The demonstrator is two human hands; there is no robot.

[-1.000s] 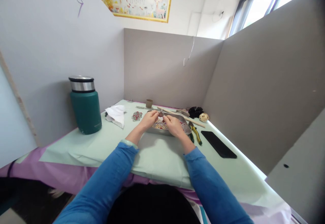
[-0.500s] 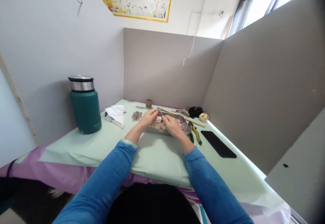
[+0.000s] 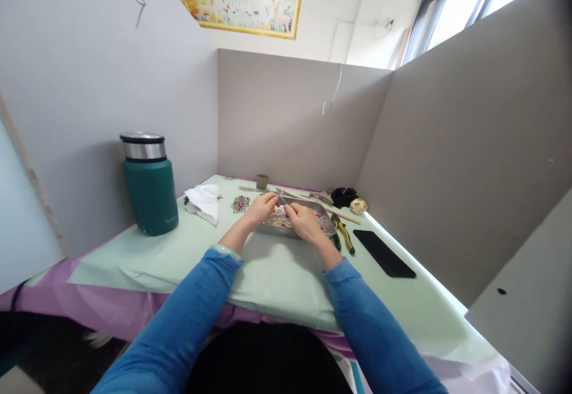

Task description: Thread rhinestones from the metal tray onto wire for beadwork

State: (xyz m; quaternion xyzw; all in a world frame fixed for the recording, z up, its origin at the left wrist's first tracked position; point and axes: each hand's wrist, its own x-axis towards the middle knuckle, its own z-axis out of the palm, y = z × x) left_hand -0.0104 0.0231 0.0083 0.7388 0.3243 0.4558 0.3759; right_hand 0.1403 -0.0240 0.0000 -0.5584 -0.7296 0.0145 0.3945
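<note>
My left hand (image 3: 263,208) and my right hand (image 3: 302,221) are over a shallow metal tray (image 3: 279,231), fingers pinched close to each other. A thin, dark, metallic-looking piece (image 3: 282,198) shows between the fingertips; its kind is too small to tell. My right fingers are closed on its near end, while whatever my left fingers pinch is hidden. Small gold and red beads (image 3: 279,218) lie loose in the tray. Left of it, a round cluster of red and silvery beadwork (image 3: 241,204) lies on the pale green cloth.
A green thermos (image 3: 149,194) stands at the left, near a crumpled white tissue (image 3: 203,201). Behind the tray are a small brown cup (image 3: 263,181) and a wooden stick (image 3: 344,214). Yellow-handled pliers (image 3: 345,236) and a black flat slab (image 3: 384,254) lie to the right. Grey partitions (image 3: 295,114) surround the table.
My hands stay over the tray in almost the same pose. Only the fingertips and the thin piece between them have shifted slightly.
</note>
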